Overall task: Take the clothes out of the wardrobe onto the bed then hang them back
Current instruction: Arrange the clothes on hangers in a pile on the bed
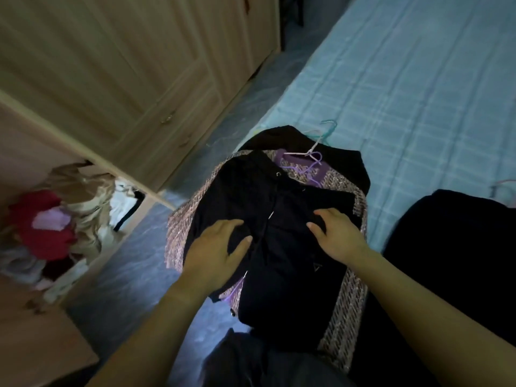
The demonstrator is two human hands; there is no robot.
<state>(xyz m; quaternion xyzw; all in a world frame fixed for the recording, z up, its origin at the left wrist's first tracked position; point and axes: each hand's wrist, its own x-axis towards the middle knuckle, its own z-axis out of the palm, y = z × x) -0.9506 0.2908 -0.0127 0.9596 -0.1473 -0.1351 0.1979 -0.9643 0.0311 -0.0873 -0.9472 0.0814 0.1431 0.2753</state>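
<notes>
A black garment (282,219) lies on top of a pile at the bed's near edge, over a pink-grey knitted piece (349,311) and another black piece (329,152). Purple and white hangers (310,160) and a teal hanger (326,129) stick out at the pile's far end. My left hand (220,247) rests on the black garment's left side, its fingers curled into the cloth. On the right side my right hand (335,233) pinches a fold of the same garment. The wardrobe (125,65) stands to the left.
The bed (418,93) with a pale blue checked cover runs up the right. Another dark garment (460,261) lies on it at the right. An open wardrobe compartment at the left holds red, beige and white clothes (55,219). Grey floor (134,275) separates wardrobe and bed.
</notes>
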